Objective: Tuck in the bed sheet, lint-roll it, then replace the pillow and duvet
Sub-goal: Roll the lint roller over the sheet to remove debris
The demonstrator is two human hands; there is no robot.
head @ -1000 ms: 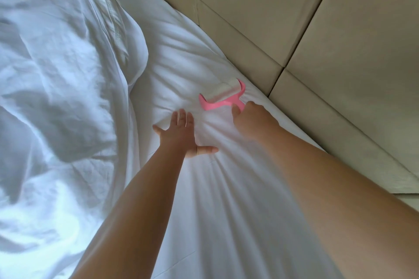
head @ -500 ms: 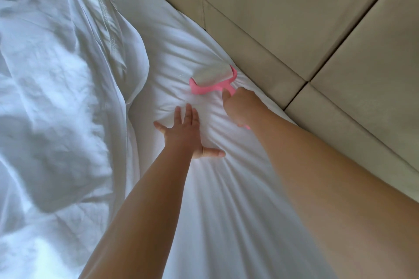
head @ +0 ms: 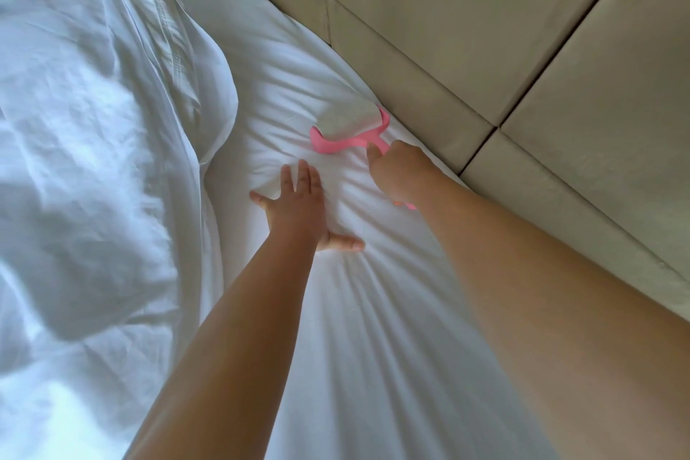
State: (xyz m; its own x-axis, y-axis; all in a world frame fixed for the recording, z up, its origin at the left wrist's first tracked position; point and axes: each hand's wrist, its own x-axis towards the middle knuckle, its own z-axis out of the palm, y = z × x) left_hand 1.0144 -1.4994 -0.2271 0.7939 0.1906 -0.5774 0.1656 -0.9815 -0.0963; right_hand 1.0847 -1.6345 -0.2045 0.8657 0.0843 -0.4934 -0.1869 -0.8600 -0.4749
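nearest, the left hand [head: 298,209] lies flat with straight, spread fingers, pressing the white bed sheet [head: 373,329] taut; creases fan out from under it. just beyond, the right hand [head: 397,175] is curled round the pink handle of the lint roller [head: 349,127], whose drum rests on the sheet beside the padded headboard [head: 466,48]. the sheet looks soft and prone to bunching, so pinning it helps. the roller seems light and stiff, best held by its handle. the duvet [head: 93,161] is heaped at left.

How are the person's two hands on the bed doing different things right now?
The left hand lies flat with its fingers spread, pressing the bed sheet; the right hand is curled round the handle of the pink lint roller. The left hand holds nothing, while the right grips a tool. The right hand is nearer the padded headboard. Both reach out over the same white sheet.
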